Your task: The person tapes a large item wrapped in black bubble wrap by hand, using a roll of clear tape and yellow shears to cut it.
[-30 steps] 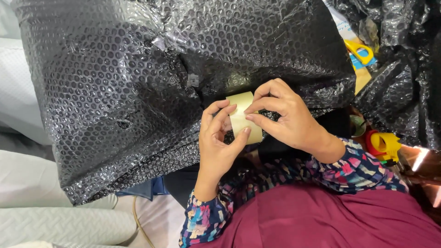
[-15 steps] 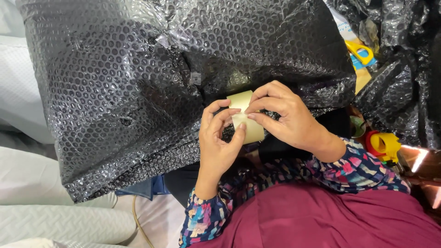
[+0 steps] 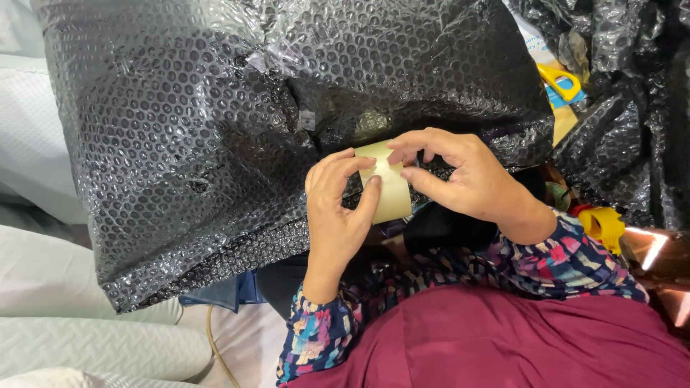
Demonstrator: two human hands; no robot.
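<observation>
The tape roll [image 3: 388,183] sits pretty much where it was half a second ago, right at the front edge of the black bubble wrap [image 3: 187,136]. Left hand [image 3: 338,208] still pinches it, thumb on the face; right hand [image 3: 463,176] fingers keep picking at its top edge. Yellow scissors [image 3: 560,79] lie off right.
</observation>
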